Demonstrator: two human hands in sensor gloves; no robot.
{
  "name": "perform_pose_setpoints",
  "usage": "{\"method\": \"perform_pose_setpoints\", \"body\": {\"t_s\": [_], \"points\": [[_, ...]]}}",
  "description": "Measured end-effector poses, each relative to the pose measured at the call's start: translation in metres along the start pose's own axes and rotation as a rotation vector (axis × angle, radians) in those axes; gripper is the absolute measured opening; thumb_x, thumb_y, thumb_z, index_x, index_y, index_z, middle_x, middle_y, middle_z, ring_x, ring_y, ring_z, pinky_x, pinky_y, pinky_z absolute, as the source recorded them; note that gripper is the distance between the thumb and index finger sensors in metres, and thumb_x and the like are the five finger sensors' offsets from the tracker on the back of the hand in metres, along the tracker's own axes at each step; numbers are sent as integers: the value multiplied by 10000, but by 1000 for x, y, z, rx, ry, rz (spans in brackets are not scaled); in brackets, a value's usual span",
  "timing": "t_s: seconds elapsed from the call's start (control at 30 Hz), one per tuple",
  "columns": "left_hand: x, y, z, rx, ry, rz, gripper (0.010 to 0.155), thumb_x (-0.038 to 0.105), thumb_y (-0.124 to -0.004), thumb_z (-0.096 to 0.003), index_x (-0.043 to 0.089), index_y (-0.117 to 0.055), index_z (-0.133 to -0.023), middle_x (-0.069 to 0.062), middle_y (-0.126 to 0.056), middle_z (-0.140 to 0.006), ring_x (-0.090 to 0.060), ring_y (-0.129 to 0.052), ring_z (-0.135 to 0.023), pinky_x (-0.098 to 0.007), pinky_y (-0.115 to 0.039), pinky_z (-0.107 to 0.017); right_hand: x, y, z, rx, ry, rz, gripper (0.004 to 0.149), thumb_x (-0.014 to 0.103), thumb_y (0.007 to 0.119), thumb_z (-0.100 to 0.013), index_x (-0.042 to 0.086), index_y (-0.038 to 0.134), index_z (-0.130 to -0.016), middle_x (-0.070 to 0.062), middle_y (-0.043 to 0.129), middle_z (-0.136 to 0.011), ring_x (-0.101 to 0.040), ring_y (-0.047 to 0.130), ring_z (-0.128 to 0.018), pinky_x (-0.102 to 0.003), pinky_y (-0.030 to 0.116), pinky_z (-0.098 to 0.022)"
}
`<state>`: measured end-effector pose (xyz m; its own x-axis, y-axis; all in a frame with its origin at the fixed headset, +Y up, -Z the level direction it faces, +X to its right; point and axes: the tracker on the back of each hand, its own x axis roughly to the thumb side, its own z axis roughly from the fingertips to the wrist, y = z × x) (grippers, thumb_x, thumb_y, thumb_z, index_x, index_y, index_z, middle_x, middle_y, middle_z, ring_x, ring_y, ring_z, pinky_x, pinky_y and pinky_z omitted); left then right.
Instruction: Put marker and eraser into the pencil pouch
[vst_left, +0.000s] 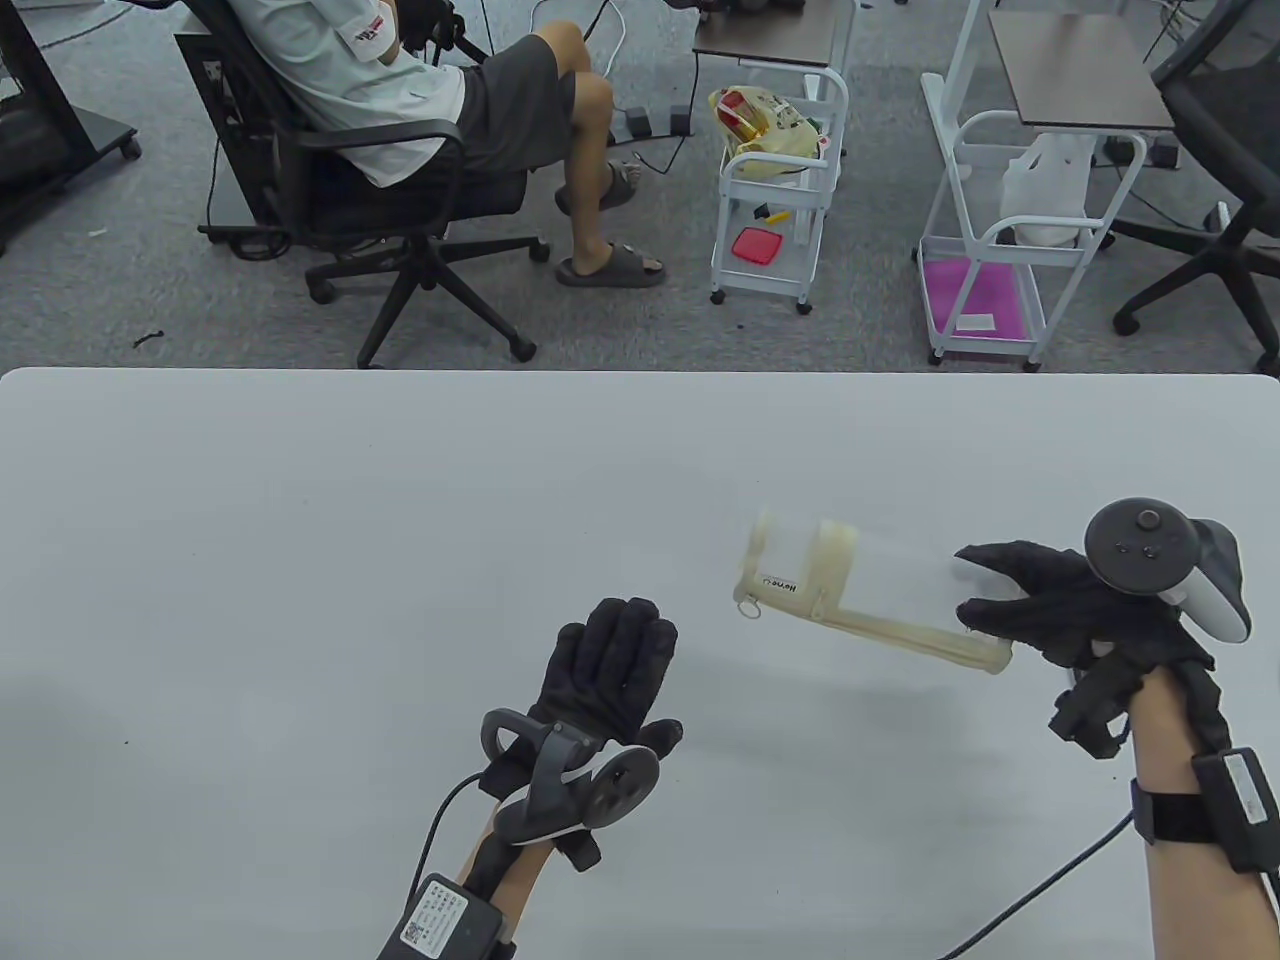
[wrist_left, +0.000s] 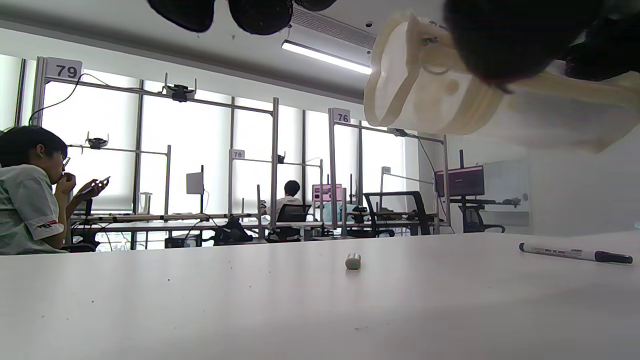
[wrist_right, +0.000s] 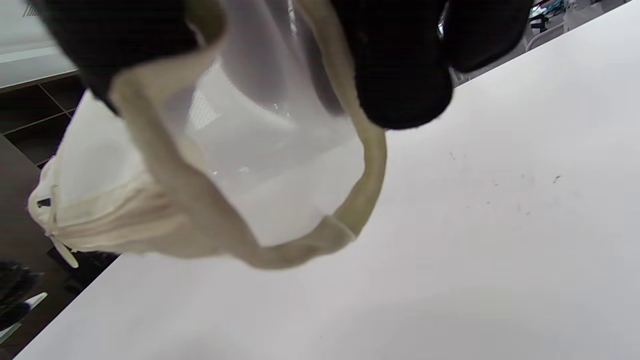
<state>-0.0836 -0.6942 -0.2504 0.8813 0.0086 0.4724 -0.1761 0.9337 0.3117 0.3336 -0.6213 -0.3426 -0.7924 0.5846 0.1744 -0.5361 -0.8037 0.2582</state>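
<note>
I'm holding the see-through pencil pouch (vst_left: 860, 590) with cream trim up off the table by one end, lying roughly level. The little eraser (wrist_left: 353, 260) (pale, greenish band) is sitting on the tabletop, and the black-capped white marker (wrist_left: 575, 253) is lying flat well off to its side.

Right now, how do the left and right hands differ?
The right hand grips the translucent cream-trimmed pencil pouch by one end and holds it above the white table; the left hand holds nothing. The left hand's fingers are spread out flat; the right hand's fingers curl around the pouch. Both wear black sensor gloves with a tracker on the back.
</note>
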Motion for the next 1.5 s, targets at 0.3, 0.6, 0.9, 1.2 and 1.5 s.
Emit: {"method": "perform_pose_setpoints", "body": {"t_s": [0.3, 0.6, 0.9, 1.2, 1.5], "points": [[5, 13, 4, 71, -86, 136, 1181, 683, -736, -302, 145, 2, -1052, -145, -206, -1204, -363, -502, -1137, -570, -548, -796, 36, 15, 18, 198, -122, -81, 607, 549, 867, -410, 236, 856, -930, -160, 869, -910, -372, 962, -576, -627, 686, -600], [15, 26, 8, 179, -149, 297, 1057, 596, -830, -332, 222, -202, -1095, -113, -473, -1149, -278, -823, -975, -480, -748, -712, 43, 39, 7, 298, -99, -105, 657, 562, 859, -413, 208, 831, -966, -185, 856, -938, -391, 966, -596, -633, 685, -597], [-9, 7, 1, 57, 33, 472, 839, 596, -819, -360, 313, -455, -1060, -90, -638, -1071, -250, -922, -824, -475, -798, -641, 135, 53, 33, -160, -240, 359, 759, 517, 826, -435, 224, 606, -1100, -190, 541, -1147, -495, 648, -1013, -693, 521, -681], [-18, -1, 1, 11, 100, 612, 838, 653, -775, -349, 279, -509, -1051, -94, -712, -1018, -230, -969, -727, -459, -832, -585, 225, 150, 58, -205, -589, 644, 653, 425, 889, -402, 323, 660, -1005, -102, 706, -984, -333, 833, -824, -652, 563, -689], [-24, -3, 1, 6, 131, 670, 832, 663, -771, -324, 284, -551, -1031, -79, -755, -983, -208, -1001, -668, -434, -863, -545, 234, 172, 53, -473, -692, 673, 407, 308, 872, -424, 367, 860, -826, -60, 819, -876, -281, 917, -717, -644, 594, -678]]}}
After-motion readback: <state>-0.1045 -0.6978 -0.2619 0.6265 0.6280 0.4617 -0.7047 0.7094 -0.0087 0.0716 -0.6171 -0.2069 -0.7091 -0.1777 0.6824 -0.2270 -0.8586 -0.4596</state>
